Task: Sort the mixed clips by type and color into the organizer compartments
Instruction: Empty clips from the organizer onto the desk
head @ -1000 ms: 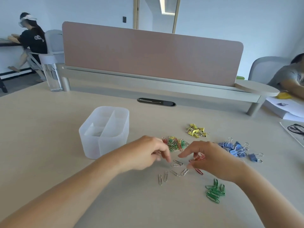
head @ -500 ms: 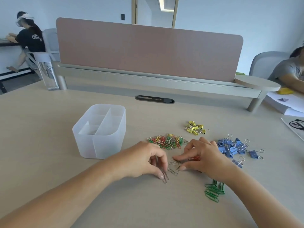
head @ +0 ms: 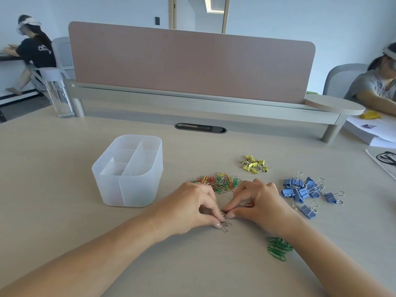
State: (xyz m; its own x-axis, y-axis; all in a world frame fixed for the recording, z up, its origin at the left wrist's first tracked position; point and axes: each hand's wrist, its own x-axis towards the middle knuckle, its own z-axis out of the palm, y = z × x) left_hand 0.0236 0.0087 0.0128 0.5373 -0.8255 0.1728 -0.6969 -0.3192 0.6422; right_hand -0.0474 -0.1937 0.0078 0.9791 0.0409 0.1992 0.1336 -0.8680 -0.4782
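A translucent white organizer (head: pixel 128 189) with several compartments stands left of centre. Behind my hands lies a mixed pile of coloured paper clips (head: pixel 216 182). My left hand (head: pixel 192 206) pinches a few silver paper clips (head: pixel 226 226) against the table with curled fingers. My right hand (head: pixel 257 202) meets it fingertip to fingertip, thumb and forefinger pinching at the same silver clips, with red paper clips (head: pixel 249 204) tucked under its palm. Green paper clips (head: pixel 277 248) lie by my right wrist. Blue binder clips (head: pixel 304 191) and yellow binder clips (head: pixel 255 165) sit to the right.
A pink divider panel (head: pixel 190 65) on a grey shelf crosses the back of the table. A clear tumbler (head: pixel 57 93) stands at far left. Papers (head: pixel 368 131) and a seated person's arm are at far right; another person sits at far left.
Both hands slid the scattered silver clips together toward me; my left hand drew in from the pile and my right closed in until the fingertips met.
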